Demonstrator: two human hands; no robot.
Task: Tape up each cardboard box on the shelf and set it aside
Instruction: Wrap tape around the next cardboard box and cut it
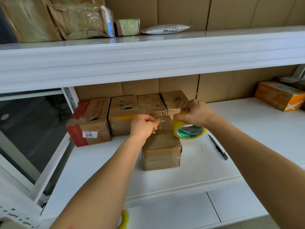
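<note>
Cardboard box [162, 146] stands mid-shelf [189, 169], forward of four boxes [132, 111] in a row. Left hand [142, 125] pinches the clear tape end [162, 123] above it; right hand [195, 113] grips the yellow tape roll [189, 130]. A black knife [217, 147] lies near the box's right side.

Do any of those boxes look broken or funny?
Yes. The boxes at the back have ragged torn holes in their tops. The red-edged box sits askew. The front box being taped looks crumpled.
</note>
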